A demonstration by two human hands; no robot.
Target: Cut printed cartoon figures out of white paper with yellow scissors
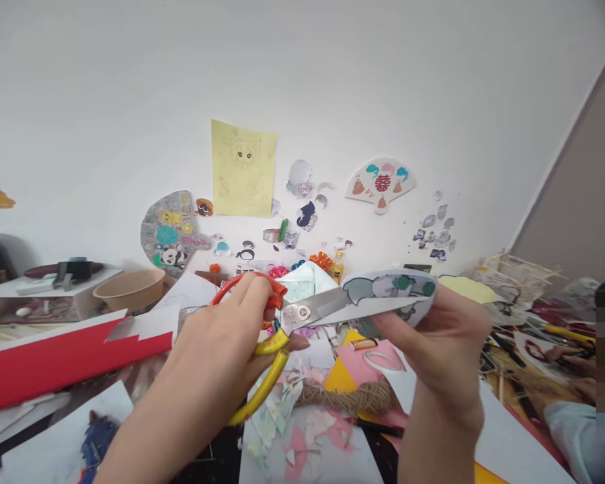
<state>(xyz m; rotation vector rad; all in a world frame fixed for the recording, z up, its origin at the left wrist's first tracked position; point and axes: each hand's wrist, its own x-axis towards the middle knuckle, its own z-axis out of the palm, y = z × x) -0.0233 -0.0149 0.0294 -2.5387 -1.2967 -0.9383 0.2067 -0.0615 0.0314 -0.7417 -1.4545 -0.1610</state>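
Observation:
My left hand (pixel 224 329) is closed round the handles of a pair of scissors (pixel 295 314), one handle red and the other yellow. Their blades point right and stand a little apart, against a curled piece of paper (pixel 378 288) with grey-green cartoon drawings. My right hand (pixel 446 346) pinches that paper at its right end, thumb in front. The lower blade's tip is hidden by the thumb and paper. Below the scissors, pale green and pink paper scraps (pixel 282 410) lie on a white sheet.
A coil of brown twine (pixel 353 398), a glue stick (pixel 363 343) and pink paper (pixel 370 366) lie behind the scraps. Red card (pixel 75 359) and a brown bowl (pixel 131 289) are at the left. Cutouts and a yellow drawing (pixel 245 168) hang on the wall. Another person's sleeve (pixel 572 430) shows at right.

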